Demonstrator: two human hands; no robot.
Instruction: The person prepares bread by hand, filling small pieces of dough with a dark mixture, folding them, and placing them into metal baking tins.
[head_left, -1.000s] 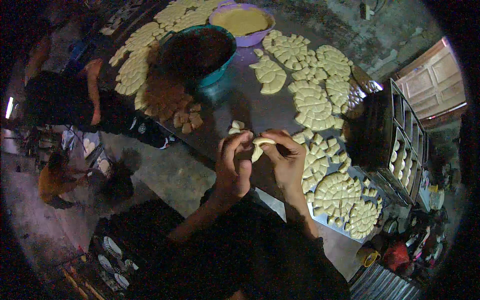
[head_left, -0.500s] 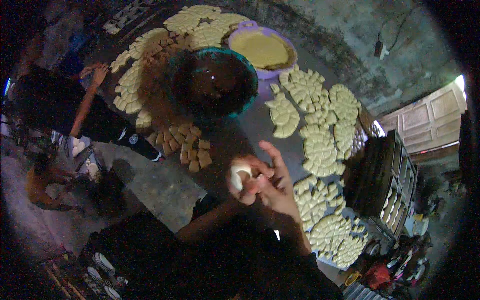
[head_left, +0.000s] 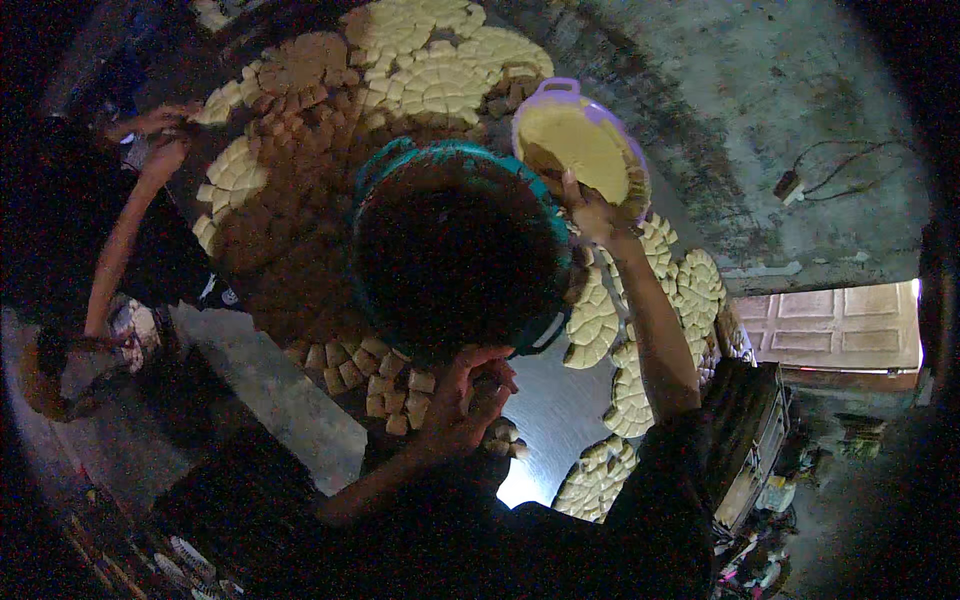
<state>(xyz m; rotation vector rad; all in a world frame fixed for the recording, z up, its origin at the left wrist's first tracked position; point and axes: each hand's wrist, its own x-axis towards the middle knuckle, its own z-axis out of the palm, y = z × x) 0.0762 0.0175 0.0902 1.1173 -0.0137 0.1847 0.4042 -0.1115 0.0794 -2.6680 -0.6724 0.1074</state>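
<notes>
In the head view my left hand (head_left: 478, 395) is curled just below a dark-filled teal bowl (head_left: 455, 250), its fingers round something small and shadowed that I cannot make out. My right hand (head_left: 590, 210) reaches forward at the rim of a purple bowl (head_left: 635, 180) holding a yellow mixture, forefinger stretched out. Cut, flattened dough rounds (head_left: 590, 325) and loose dough pieces (head_left: 390, 390) lie around the bowls on the metal table (head_left: 560, 400).
A co-worker's hand (head_left: 165, 155) is over dough at the table's left edge, beside their dark clothing. Another person (head_left: 45, 385) is farther left. A dark rack (head_left: 750, 440) stands at the right, below a wooden door (head_left: 830, 330). A stained wall (head_left: 800, 120) borders the table.
My right hand has left the left hand and the pale dough between them and moved up to the purple bowl. The view has shifted, bringing more of the table's far side into sight.
</notes>
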